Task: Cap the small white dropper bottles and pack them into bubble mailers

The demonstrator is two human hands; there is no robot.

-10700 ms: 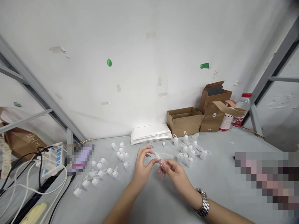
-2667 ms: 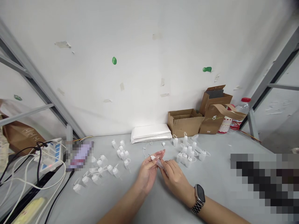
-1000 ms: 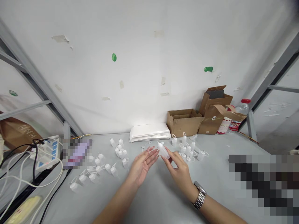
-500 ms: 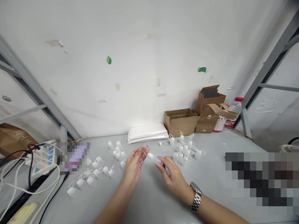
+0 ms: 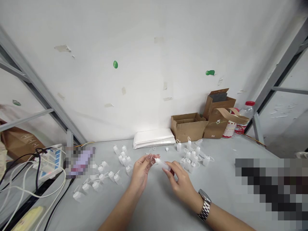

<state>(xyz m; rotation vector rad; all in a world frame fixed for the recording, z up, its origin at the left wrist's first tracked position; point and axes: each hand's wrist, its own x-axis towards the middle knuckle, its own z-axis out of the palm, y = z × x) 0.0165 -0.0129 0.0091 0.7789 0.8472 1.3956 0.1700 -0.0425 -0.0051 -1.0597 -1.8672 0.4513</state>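
Note:
My right hand (image 5: pixel 181 181) grips a translucent plastic dropper bottle (image 5: pixel 163 164) that lies nearly level between my hands. My left hand (image 5: pixel 141 170) is at the bottle's narrow end, and its fingertips pinch a thin plastic loop strap (image 5: pixel 152 160). A metal-link watch (image 5: pixel 205 205) sits on my right wrist. Several white bottles with straps (image 5: pixel 103 170) stand left of my hands, and another cluster (image 5: pixel 191 157) stands to the right. A small white nozzle tip (image 5: pixel 166 149) lies just beyond my hands.
Everything rests on a grey table (image 5: pixel 158 205). Behind stand white paper stacks (image 5: pixel 154 138), a cardboard box (image 5: pixel 186 126), a kraft paper bag (image 5: pixel 216 118) and a red-capped plastic bottle (image 5: pixel 246 117). A power strip (image 5: pixel 49 163) with cables lies at the left.
My hands have drawn slightly closer together, and the bottle has shifted a little left with them. My left fingers still pinch the strap. The view has moved slightly.

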